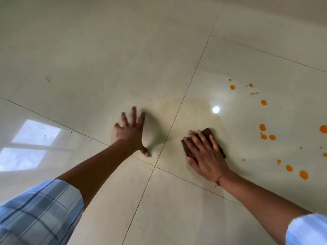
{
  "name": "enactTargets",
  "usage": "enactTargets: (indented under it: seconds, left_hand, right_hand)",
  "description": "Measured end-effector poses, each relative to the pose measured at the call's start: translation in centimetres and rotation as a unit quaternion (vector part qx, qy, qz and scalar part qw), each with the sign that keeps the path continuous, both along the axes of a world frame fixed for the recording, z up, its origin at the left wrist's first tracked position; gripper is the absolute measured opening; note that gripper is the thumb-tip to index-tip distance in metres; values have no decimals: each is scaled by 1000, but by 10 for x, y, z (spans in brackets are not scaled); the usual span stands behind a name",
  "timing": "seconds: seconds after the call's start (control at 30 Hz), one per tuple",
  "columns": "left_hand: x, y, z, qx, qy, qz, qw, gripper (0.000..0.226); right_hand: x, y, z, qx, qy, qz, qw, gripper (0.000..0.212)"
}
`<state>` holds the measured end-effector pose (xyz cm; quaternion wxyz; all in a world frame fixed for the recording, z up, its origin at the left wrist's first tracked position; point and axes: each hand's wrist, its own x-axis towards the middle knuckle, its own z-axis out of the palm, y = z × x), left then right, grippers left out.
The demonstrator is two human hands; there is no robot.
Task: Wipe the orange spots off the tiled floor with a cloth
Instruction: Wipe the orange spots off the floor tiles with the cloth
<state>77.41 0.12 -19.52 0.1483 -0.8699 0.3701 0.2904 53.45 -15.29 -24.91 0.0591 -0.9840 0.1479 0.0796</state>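
On the tiled floor, the right hand presses a brown cloth flat under straight fingers, while the left hand rests splayed and empty. Wiping seems underway; orange spots lie well to the right, so the cloth should next slide rightward.

The floor is glossy pale cream tile, crossed by thin dark grout lines in a large square grid. Orange spots dot the tile at the right, bright and saturated (the larger ones a shade deeper, nearly amber). A faint yellowish haze tints the tiles near the middle. The cloth is dark brown. The left sleeve is pale blue and white plaid with darker blue-grey lines; the right sleeve is pale blue-white. A reddish-orange thread circles the right wrist. A window reflection shows bluish-white.
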Motion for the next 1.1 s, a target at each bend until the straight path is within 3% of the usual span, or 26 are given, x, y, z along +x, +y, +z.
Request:
enactTargets:
  seconds: [0.07, 0.13, 0.33, 0.4, 0.53, 0.73, 0.87, 0.93, 1.1]
  left_hand:
    - [-13, -14, 5, -2, -49, -147, 988, 155]
    - [-26, -32, 2, -5, -40, -231, 972, 152]
    - [-75, -120, -2, -48, 58, -233, 970, 150]
    - [-93, -149, -1, -40, 67, -243, 967, 150]
    - [-123, -188, -12, -4, 48, -246, 968, 156]
    - [-128, -192, -9, 12, 21, -278, 960, 159]
    - [-130, -196, -12, 34, 18, -283, 958, 161]
    - [-129, -199, -19, 36, 18, -282, 958, 163]
    - [-130, -200, -15, 42, 17, -278, 960, 163]
  right_hand:
    - [6, -47, -4, -32, 0, -101, 994, 62]
    - [23, -90, -3, -42, 5, -184, 982, 64]
    - [-90, -60, 0, -50, 2, -161, 986, 65]
    - [-90, -76, -2, -55, 9, -165, 985, 64]
    - [-58, -108, -8, -72, -13, -268, 961, 63]
    - [-146, -64, 1, -24, -7, -242, 970, 65]
    - [-91, -161, -3, -33, -17, -396, 917, 65]
    - [-71, -187, -7, -31, -20, -418, 908, 65]
    - [-122, -87, -2, -31, -17, -266, 963, 65]
